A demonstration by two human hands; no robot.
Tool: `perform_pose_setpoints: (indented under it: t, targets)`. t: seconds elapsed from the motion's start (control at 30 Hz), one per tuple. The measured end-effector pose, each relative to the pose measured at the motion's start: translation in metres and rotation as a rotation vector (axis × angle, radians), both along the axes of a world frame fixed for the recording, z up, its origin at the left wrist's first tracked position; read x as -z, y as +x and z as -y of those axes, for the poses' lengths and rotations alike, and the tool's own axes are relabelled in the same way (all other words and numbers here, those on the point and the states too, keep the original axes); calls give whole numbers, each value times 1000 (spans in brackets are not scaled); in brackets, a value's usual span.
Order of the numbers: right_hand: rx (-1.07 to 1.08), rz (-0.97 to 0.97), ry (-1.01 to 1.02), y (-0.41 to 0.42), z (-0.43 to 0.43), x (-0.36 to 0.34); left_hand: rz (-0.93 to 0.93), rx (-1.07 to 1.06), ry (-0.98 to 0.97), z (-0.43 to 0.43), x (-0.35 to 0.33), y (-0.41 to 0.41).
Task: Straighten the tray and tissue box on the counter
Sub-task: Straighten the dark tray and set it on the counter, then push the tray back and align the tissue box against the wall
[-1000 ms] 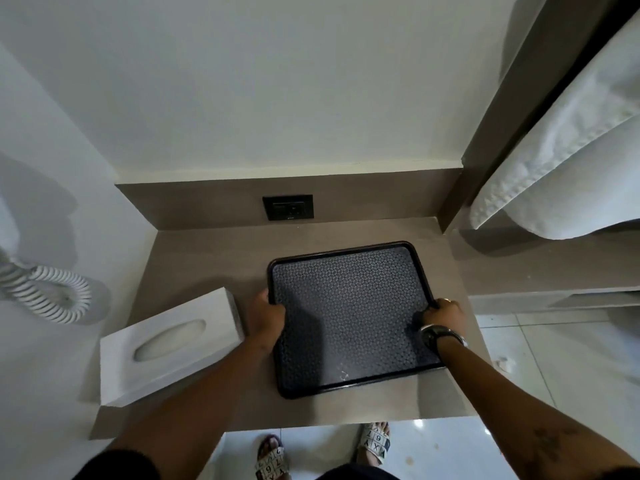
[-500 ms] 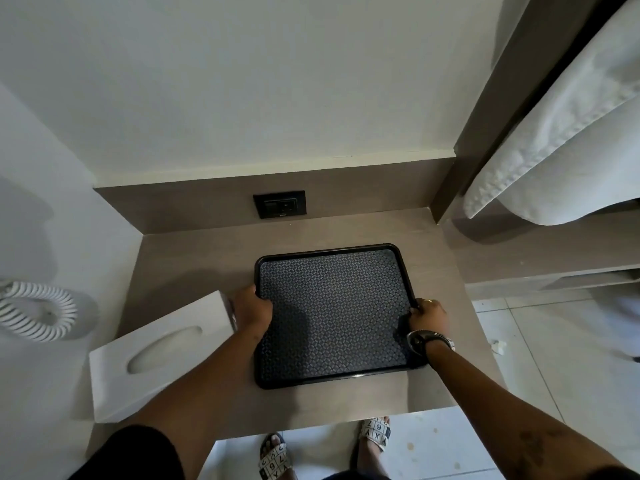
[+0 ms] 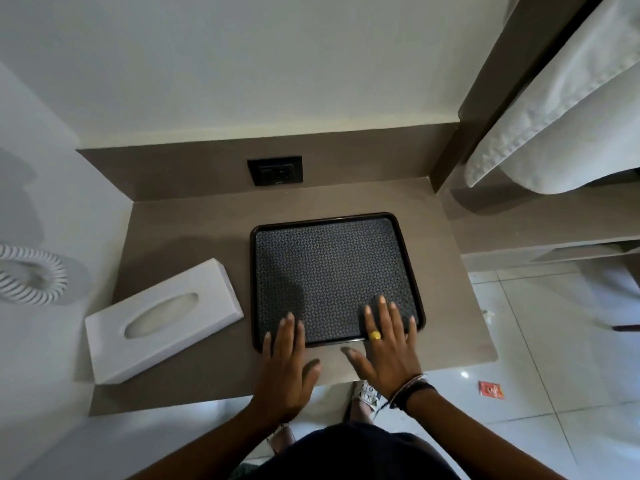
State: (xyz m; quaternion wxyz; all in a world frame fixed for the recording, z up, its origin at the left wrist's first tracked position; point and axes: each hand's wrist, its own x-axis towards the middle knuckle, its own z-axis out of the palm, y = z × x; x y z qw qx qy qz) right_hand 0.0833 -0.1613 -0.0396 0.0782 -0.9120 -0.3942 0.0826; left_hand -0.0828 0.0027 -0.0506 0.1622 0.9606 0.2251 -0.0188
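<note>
A black rimmed tray [image 3: 332,233] with a patterned dark mat lies square on the brown counter [image 3: 194,223]. My left hand [image 3: 285,365] and my right hand [image 3: 388,344] lie flat and open over the tray's near edge, fingers spread onto the mat, thumbs on the counter. Neither hand holds anything. A white tissue box [image 3: 162,318] sits at an angle to the left of the tray, close to its left rim and untouched.
A black wall socket [image 3: 275,170] is set in the back panel. A white coiled cord [image 3: 33,275] hangs on the left wall. White fabric [image 3: 568,109] drapes at the upper right. Tiled floor with a red wrapper [image 3: 491,389] lies right of the counter.
Both hands let go of the tray's side rims and now rest flat on its near edge. The tray sits square and further right of the tissue box.
</note>
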Motion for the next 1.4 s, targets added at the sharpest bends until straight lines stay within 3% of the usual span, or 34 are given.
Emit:
perform_pose_setpoints:
  t: [0.23, 0.93, 1.27, 1.4]
  targets:
    - [-98, -60, -125, -10, -2, 17, -100, 92, 28, -12, 2, 1]
    - [-101, -83, -142, 62, -75, 14, -183, 42, 59, -82, 1, 70]
    - [-128, -70, -127, 70, -79, 11, -140, 63, 39, -85, -1, 72]
    - [-213, -36, 6, 54, -74, 2, -14, 5, -13, -81, -23, 73]
